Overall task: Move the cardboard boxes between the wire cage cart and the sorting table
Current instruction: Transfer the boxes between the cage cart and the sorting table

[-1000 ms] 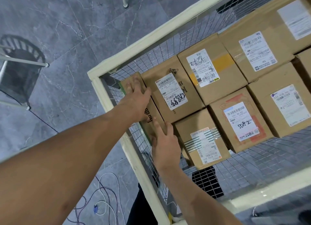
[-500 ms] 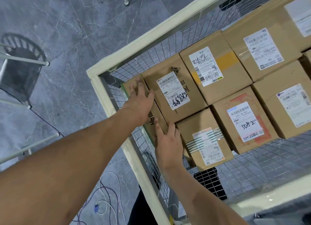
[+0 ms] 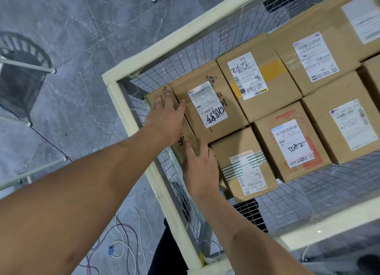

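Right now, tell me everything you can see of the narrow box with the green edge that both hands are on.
The narrow box is brown cardboard, with a green strip along its outer edge and black print on top, mostly hidden. It sits in the cage's corner, between the mesh wall and the box with the handwritten label. The left hand lies flat on its far part, and the right hand on its near end.

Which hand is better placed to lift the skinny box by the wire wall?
Probably the right hand: it sits at the free near end of the skinny box. The left hand lies flat on top.
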Motion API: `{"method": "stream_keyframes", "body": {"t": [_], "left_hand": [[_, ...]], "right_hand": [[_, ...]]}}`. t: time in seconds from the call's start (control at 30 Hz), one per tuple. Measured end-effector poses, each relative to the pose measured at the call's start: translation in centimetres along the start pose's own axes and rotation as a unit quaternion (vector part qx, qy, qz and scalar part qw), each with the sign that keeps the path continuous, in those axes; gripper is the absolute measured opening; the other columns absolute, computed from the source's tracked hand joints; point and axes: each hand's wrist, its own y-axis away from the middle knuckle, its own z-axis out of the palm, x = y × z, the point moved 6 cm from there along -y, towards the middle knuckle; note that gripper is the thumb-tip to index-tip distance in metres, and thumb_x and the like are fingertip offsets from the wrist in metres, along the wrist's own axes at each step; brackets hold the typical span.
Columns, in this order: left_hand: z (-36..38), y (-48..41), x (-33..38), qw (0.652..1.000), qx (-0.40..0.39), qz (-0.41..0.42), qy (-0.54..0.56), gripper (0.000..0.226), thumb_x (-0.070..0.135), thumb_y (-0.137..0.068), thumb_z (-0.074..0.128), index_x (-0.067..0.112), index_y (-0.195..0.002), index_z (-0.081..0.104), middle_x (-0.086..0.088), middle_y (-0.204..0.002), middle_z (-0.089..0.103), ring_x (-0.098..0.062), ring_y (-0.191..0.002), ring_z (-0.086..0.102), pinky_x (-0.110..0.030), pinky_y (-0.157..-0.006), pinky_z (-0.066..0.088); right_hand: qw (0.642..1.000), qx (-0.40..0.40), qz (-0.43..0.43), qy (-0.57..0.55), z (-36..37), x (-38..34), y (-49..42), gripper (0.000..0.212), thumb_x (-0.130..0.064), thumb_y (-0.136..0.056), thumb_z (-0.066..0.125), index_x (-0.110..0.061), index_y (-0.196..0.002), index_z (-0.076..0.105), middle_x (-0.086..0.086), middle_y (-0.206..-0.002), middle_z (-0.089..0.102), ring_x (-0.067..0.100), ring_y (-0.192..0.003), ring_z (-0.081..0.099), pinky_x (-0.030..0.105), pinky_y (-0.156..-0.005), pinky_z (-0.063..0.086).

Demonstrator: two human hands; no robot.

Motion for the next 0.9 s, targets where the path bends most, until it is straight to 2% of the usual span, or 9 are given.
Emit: {"method": "stream_keyframes", "body": {"t": [0.13,0.27,0.4,0.47,0.57,0.63,0.73,0.9], "left_hand": [[-1.4,1.2,0.9,0.997,0.044,0.057,-0.026,0.073,0.038,-0.101,0.057,0.021,-0.162,0.021,-0.015,-0.168,0.015,-0.046,-0.153,0.017,-0.057,-0.126,0.018],[-3.7,3.4,1.4,0.994,0.063,0.092,-0.018,0.06,0.038,-0.102,0.053,0.02,-0.156,0.033,-0.012,-0.165,0.027,-0.045,-0.148,0.029,-0.057,-0.122,0.025],[-5.8,6.4,0.9,0.989,0.086,0.124,-0.003,0.047,0.043,-0.102,0.048,0.026,-0.146,0.045,-0.006,-0.148,0.043,-0.039,-0.138,0.038,-0.056,-0.111,0.04],[-7.0,8.2,0.5,0.985,0.106,0.136,0.006,0.047,0.047,-0.104,0.047,0.028,-0.146,0.047,-0.004,-0.147,0.044,-0.037,-0.139,0.038,-0.054,-0.111,0.041],[-8.8,11.0,0.2,0.979,0.115,0.166,0.002,0.048,0.047,-0.103,0.045,0.029,-0.147,0.045,-0.003,-0.151,0.043,-0.036,-0.143,0.036,-0.053,-0.12,0.031],[-10.4,13.1,0.1,0.971,0.132,0.198,-0.007,0.049,0.049,-0.101,0.045,0.03,-0.146,0.045,-0.003,-0.152,0.042,-0.035,-0.141,0.038,-0.054,-0.117,0.034],[-12.9,16.7,0.4,0.958,0.153,0.242,-0.018,0.054,0.05,-0.102,0.044,0.031,-0.152,0.04,-0.004,-0.16,0.034,-0.035,-0.143,0.035,-0.051,-0.115,0.036],[-17.9,24.0,1.8,0.929,0.206,0.306,-0.041,0.057,0.051,-0.102,0.044,0.028,-0.155,0.038,-0.007,-0.157,0.039,-0.034,-0.14,0.039,-0.051,-0.114,0.037]], "right_hand": [[1.0,0.023,-0.003,-0.019,-2.3,-0.2,-0.3,0.052,-0.02,-0.093,0.062,-0.019,-0.144,0.05,0.013,-0.149,0.046,0.036,-0.129,0.05,0.052,-0.106,0.047],[0.999,0.042,0.023,-0.016,-4.8,-0.2,0.1,0.053,-0.031,-0.096,0.051,-0.022,-0.148,0.048,0.012,-0.151,0.046,0.036,-0.136,0.046,0.055,-0.108,0.045],[0.998,0.047,0.051,-0.007,-7.7,-1.2,1.7,0.056,-0.042,-0.099,0.05,-0.026,-0.152,0.045,0.014,-0.159,0.039,0.038,-0.143,0.04,0.053,-0.116,0.036],[0.996,0.057,0.074,-0.004,-9.6,-2.1,2.9,0.057,-0.046,-0.103,0.048,-0.025,-0.156,0.042,0.014,-0.164,0.034,0.039,-0.148,0.034,0.053,-0.12,0.032],[0.99,0.088,0.111,-0.012,-12.3,-3.9,5.2,0.059,-0.052,-0.105,0.04,-0.027,-0.158,0.039,0.011,-0.167,0.029,0.036,-0.152,0.027,0.052,-0.122,0.027],[0.986,0.097,0.131,-0.03,-13.6,-4.9,6.9,0.058,-0.052,-0.105,0.039,-0.029,-0.158,0.038,0.008,-0.168,0.027,0.034,-0.153,0.024,0.052,-0.122,0.025],[0.978,0.138,0.153,-0.023,-16.2,-6.4,10.3,0.057,-0.053,-0.104,0.041,-0.029,-0.156,0.041,0.009,-0.165,0.033,0.034,-0.15,0.03,0.05,-0.12,0.029],[0.959,0.201,0.198,-0.022,-22.2,-8.6,17.4,0.056,-0.055,-0.104,0.041,-0.031,-0.155,0.042,0.008,-0.164,0.034,0.032,-0.147,0.035,0.048,-0.117,0.034]]}}
